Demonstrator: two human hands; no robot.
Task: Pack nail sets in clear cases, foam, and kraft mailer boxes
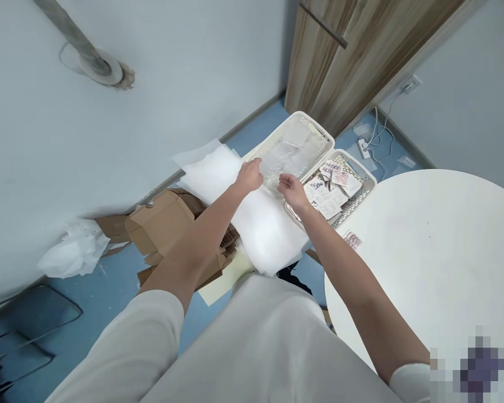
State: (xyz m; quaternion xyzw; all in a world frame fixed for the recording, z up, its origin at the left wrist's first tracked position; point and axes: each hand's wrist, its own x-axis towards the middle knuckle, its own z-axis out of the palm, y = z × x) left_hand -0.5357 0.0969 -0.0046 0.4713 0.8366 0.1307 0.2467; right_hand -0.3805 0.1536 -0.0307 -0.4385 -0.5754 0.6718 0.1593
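My left hand (251, 176) is closed over the near edge of a white plastic basket (302, 116). What its fingers hold, if anything, I cannot make out. Clear plastic bags (292, 151) fill this basket. To the right, my right hand (293, 191) has its fingers stretched out, with the palm turned toward the left hand. It is beside a second white basket (367, 193), which holds small printed cards (327, 198), some with pink and purple pieces. Beneath both hands lies a pile of white, soft-looking sheets (273, 229).
Opened cardboard boxes (162, 224) lie on the blue floor at left, beside a white plastic bag (78, 249). A round white table (437, 252) stands at right, with a small card (353, 239) near its edge. A wooden cabinet (331, 67) and a power strip (363, 148) are behind.
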